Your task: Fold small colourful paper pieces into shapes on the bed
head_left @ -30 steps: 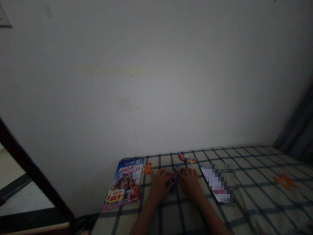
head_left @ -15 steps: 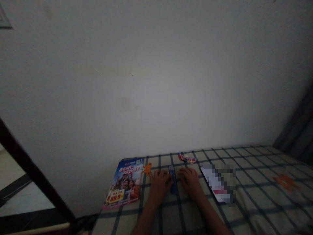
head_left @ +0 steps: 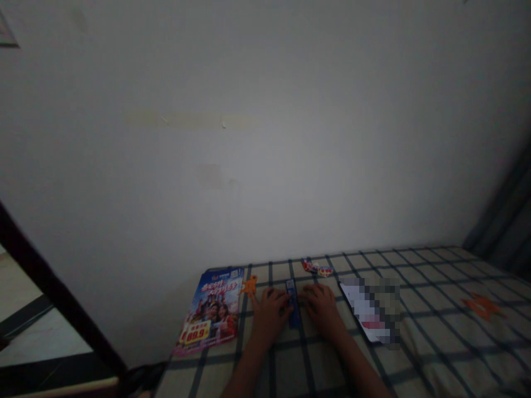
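Note:
A narrow blue strip of folded printed paper (head_left: 294, 316) lies on the checked cloth between my two hands. My left hand (head_left: 270, 310) rests palm down at its left side, fingers spread, with the fingertips on or against the strip's left edge. My right hand (head_left: 322, 304) is also palm down, its fingers apart and bent a little, close to the strip's right edge. Whether the right fingertips touch the paper I cannot tell. Left of my left hand lies a stack of printed flyers (head_left: 215, 309), with an orange cut-out shape (head_left: 249, 285) beside it.
A small crumpled or folded printed paper piece (head_left: 317, 268) lies near the wall (head_left: 290, 166). To the right is a flat dark-edged device (head_left: 365, 312), partly blurred out. Another orange shape (head_left: 483, 305) is farther right on the checked cloth (head_left: 435, 342). A dark bar (head_left: 58, 287) slants at left.
My right hand has shifted slightly left, nearer the blue strip. My left hand and the things on the cloth stay nearly where they were.

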The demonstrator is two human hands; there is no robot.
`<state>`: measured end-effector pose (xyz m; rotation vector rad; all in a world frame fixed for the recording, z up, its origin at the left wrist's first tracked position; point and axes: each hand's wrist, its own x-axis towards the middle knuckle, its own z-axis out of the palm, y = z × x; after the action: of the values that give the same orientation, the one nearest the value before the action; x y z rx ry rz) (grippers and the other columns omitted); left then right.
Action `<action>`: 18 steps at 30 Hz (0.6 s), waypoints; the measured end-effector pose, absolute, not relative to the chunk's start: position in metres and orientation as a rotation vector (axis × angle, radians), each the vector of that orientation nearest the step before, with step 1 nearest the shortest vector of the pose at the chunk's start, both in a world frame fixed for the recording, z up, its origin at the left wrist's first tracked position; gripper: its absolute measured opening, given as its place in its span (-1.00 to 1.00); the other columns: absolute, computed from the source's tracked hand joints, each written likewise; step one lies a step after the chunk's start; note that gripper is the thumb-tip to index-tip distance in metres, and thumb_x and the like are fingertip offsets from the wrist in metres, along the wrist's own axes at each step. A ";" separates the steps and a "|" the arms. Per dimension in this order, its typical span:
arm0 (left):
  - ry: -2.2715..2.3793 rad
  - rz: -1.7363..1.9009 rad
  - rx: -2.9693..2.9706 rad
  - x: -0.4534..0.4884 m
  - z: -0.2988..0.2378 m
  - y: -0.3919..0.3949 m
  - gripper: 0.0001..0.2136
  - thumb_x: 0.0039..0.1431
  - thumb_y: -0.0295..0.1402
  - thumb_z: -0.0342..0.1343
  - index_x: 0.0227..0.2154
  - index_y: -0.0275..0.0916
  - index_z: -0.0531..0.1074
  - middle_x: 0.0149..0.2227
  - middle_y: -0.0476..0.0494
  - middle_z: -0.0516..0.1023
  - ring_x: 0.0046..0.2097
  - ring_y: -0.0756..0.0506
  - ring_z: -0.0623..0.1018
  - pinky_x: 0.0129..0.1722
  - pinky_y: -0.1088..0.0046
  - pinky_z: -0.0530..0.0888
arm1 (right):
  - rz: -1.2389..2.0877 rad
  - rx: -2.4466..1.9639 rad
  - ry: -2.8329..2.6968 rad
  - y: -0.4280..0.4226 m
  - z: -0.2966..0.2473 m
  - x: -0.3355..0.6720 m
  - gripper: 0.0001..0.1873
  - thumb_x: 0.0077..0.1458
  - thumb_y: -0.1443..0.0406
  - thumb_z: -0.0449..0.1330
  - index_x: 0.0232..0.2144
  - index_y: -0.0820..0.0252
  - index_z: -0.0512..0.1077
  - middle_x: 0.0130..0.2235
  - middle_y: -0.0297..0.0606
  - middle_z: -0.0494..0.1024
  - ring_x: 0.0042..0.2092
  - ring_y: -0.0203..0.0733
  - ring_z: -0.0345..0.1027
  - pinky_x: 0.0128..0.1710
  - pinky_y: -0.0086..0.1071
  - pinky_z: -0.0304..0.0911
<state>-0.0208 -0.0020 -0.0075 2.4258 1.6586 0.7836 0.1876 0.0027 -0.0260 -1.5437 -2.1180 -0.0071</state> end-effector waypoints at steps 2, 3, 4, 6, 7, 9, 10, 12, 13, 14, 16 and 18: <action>1.657 0.765 2.422 -0.021 -0.006 -0.003 -0.73 0.27 -0.12 0.12 0.02 0.22 0.47 0.06 0.01 0.56 0.19 -0.30 0.34 0.19 -0.50 -0.24 | -0.004 -1.549 -2.124 0.003 -0.025 0.187 -0.65 0.23 0.30 0.11 -0.01 -0.25 0.47 0.12 -0.38 0.46 0.17 -0.04 0.18 0.23 0.00 0.01; 1.660 0.757 2.423 -0.021 -0.006 -0.003 -0.72 0.27 -0.12 0.12 0.03 0.21 0.47 0.07 0.00 0.55 0.19 -0.31 0.34 0.20 -0.50 -0.24 | -0.002 -1.553 -2.125 0.002 -0.025 0.187 -0.64 0.23 0.30 0.10 -0.01 -0.26 0.47 0.12 -0.39 0.46 0.18 -0.03 0.18 0.23 0.01 0.01; 1.667 0.751 2.424 -0.021 -0.005 -0.003 -0.72 0.27 -0.12 0.12 0.03 0.22 0.47 0.07 0.00 0.55 0.19 -0.31 0.35 0.20 -0.50 -0.24 | -0.002 -1.557 -2.126 0.002 -0.024 0.187 -0.65 0.24 0.29 0.10 -0.01 -0.27 0.47 0.12 -0.39 0.46 0.18 -0.03 0.17 0.23 0.01 0.01; 1.683 0.743 2.421 -0.021 -0.005 -0.003 -0.72 0.26 -0.13 0.14 0.03 0.22 0.48 0.08 0.00 0.55 0.19 -0.32 0.35 0.20 -0.50 -0.24 | -0.001 -1.568 -2.127 0.002 -0.022 0.186 -0.65 0.24 0.29 0.09 -0.01 -0.28 0.47 0.12 -0.39 0.45 0.19 -0.03 0.17 0.23 0.01 0.01; 1.687 0.741 2.418 -0.021 -0.004 -0.003 -0.71 0.25 -0.13 0.14 0.03 0.22 0.48 0.08 0.00 0.55 0.19 -0.32 0.35 0.20 -0.50 -0.24 | 0.000 -1.575 -2.128 0.001 -0.021 0.186 -0.65 0.24 0.28 0.10 -0.01 -0.29 0.47 0.13 -0.39 0.45 0.19 -0.03 0.16 0.23 0.01 0.01; 1.680 0.744 2.411 -0.021 -0.004 -0.003 -0.72 0.26 -0.12 0.14 0.03 0.22 0.48 0.08 0.00 0.55 0.19 -0.32 0.35 0.20 -0.50 -0.25 | 0.005 -1.584 -2.131 0.001 -0.020 0.186 -0.65 0.23 0.28 0.11 -0.01 -0.30 0.47 0.14 -0.38 0.43 0.21 -0.03 0.15 0.23 0.01 0.02; 1.672 0.749 2.407 -0.021 -0.005 -0.003 -0.72 0.26 -0.11 0.13 0.02 0.23 0.47 0.08 0.00 0.55 0.18 -0.31 0.35 0.20 -0.50 -0.26 | 0.007 -1.587 -2.132 0.001 -0.019 0.186 -0.65 0.23 0.27 0.11 0.00 -0.30 0.47 0.15 -0.37 0.42 0.21 -0.03 0.14 0.23 0.00 0.02; 1.660 0.765 2.399 -0.021 -0.005 -0.003 -0.72 0.26 -0.11 0.13 0.02 0.23 0.47 0.07 0.01 0.55 0.18 -0.31 0.36 0.19 -0.51 -0.27 | 0.015 -1.590 -2.131 0.001 -0.019 0.186 -0.65 0.24 0.26 0.11 0.00 -0.30 0.47 0.16 -0.36 0.40 0.22 -0.02 0.13 0.24 0.01 0.01; 1.659 0.771 2.396 -0.020 -0.005 -0.003 -0.72 0.26 -0.12 0.13 0.02 0.22 0.47 0.07 0.01 0.55 0.18 -0.30 0.36 0.20 -0.51 -0.27 | 0.020 -1.593 -2.128 0.002 -0.019 0.186 -0.66 0.24 0.26 0.11 -0.01 -0.29 0.48 0.17 -0.36 0.40 0.23 -0.02 0.12 0.24 0.01 0.00; 1.661 0.774 2.392 -0.020 -0.005 -0.003 -0.73 0.26 -0.14 0.14 0.02 0.22 0.48 0.07 0.01 0.56 0.18 -0.30 0.36 0.20 -0.51 -0.28 | 0.025 -1.598 -2.127 0.002 -0.019 0.186 -0.66 0.24 0.27 0.11 -0.02 -0.29 0.48 0.17 -0.36 0.39 0.23 -0.02 0.12 0.24 0.02 -0.01; 1.667 0.766 2.386 -0.020 -0.005 -0.003 -0.73 0.26 -0.16 0.14 0.02 0.23 0.48 0.07 0.01 0.55 0.18 -0.28 0.37 0.21 -0.50 -0.30 | 0.041 -1.604 -2.131 0.004 -0.020 0.186 -0.64 0.21 0.29 0.12 -0.01 -0.29 0.48 0.17 -0.35 0.39 0.23 -0.02 0.11 0.24 0.01 -0.01; 1.666 0.753 2.383 -0.020 -0.004 -0.003 -0.72 0.26 -0.17 0.15 0.02 0.23 0.48 0.08 0.01 0.55 0.18 -0.27 0.37 0.21 -0.49 -0.34 | 0.056 -1.604 -2.129 0.005 -0.021 0.187 -0.62 0.20 0.31 0.13 -0.01 -0.29 0.47 0.17 -0.35 0.38 0.24 -0.03 0.10 0.24 0.00 0.00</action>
<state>-0.0201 -0.0031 -0.0040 2.3831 1.6664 0.7527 0.1870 0.0047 -0.0211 -1.6040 -2.1288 0.0555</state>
